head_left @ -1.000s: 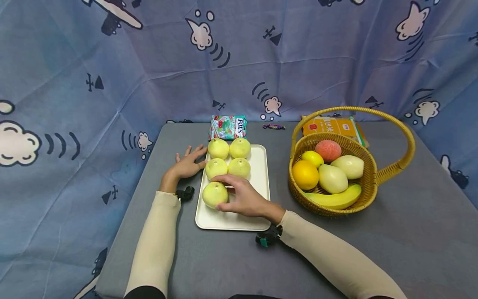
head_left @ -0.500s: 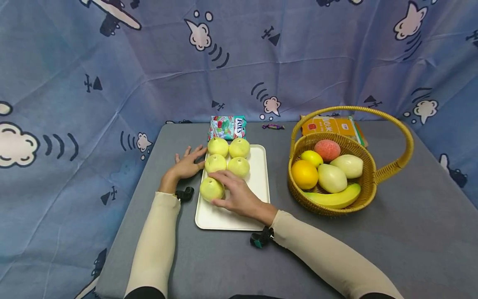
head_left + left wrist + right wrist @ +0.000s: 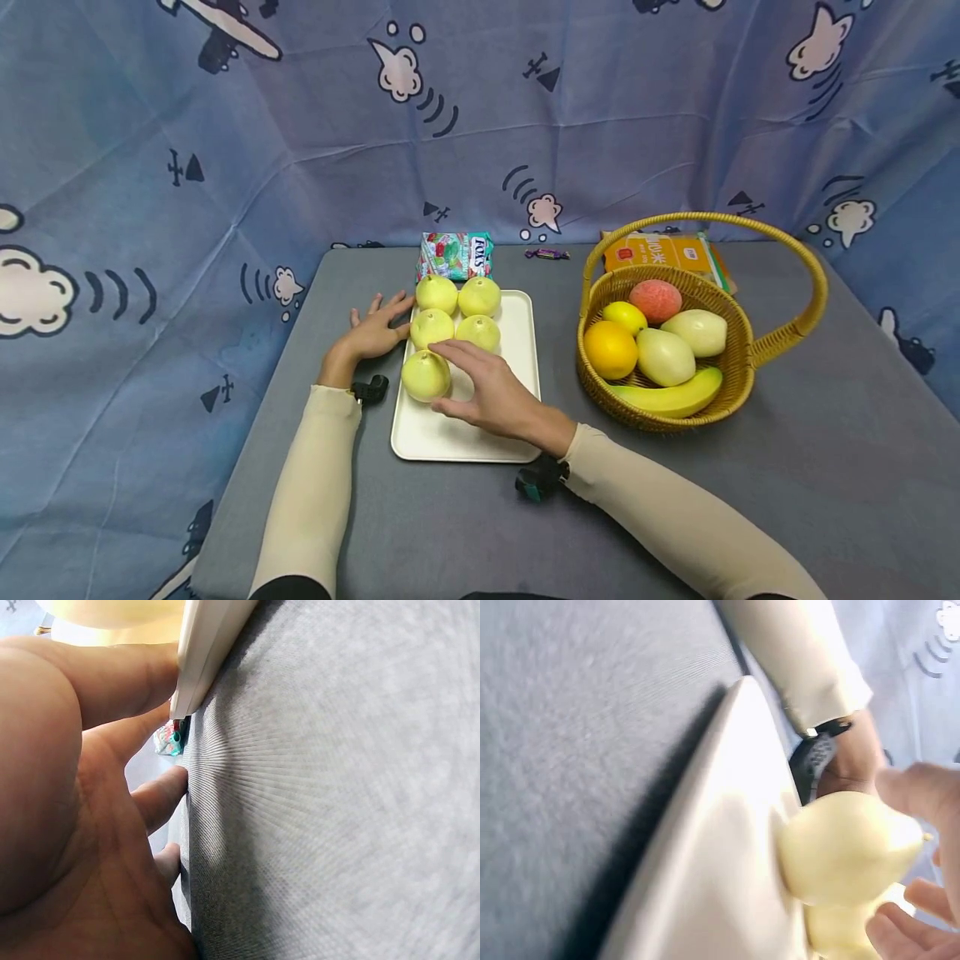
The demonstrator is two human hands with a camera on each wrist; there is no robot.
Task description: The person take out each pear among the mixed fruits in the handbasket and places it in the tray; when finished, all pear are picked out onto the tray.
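Note:
Several round yellow-green pears stand on a white tray, in two columns with a single pear nearest the front. My right hand is just right of this front pear, thumb and fingers parted around its side. In the right wrist view the thumb is close by the pear, the other fingers apart from it. Flat on the table at the tray's left edge lies my left hand, fingers spread. The left wrist view has its thumb against the tray's side.
Right of the tray stands a wicker basket with a tall handle, holding an orange, a banana and several other fruits. Behind it lies an orange packet. A candy bag and a wrapped sweet lie at the back.
The front pear has moved up and slightly left, close to the pear behind it. My right hand has loosened from it and drawn slightly right. The left hand has stayed put.

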